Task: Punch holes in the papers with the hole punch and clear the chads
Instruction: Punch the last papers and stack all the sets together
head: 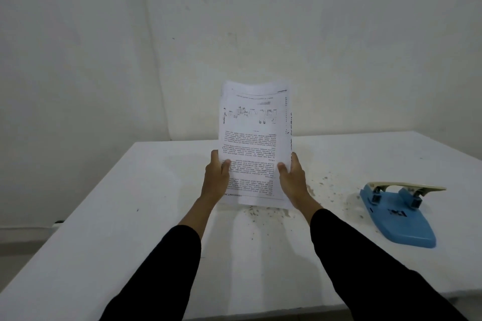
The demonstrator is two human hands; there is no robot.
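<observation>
White walls stand behind a white desk [104, 216]. Above the desk, the left hand [217, 174] and the right hand [293, 177] grasp the papers [257, 138] by the two side edges, upright. Chads [263, 212] lie on the desk under the papers. To their right, apart, rests the blue hole punch [399, 214].
</observation>
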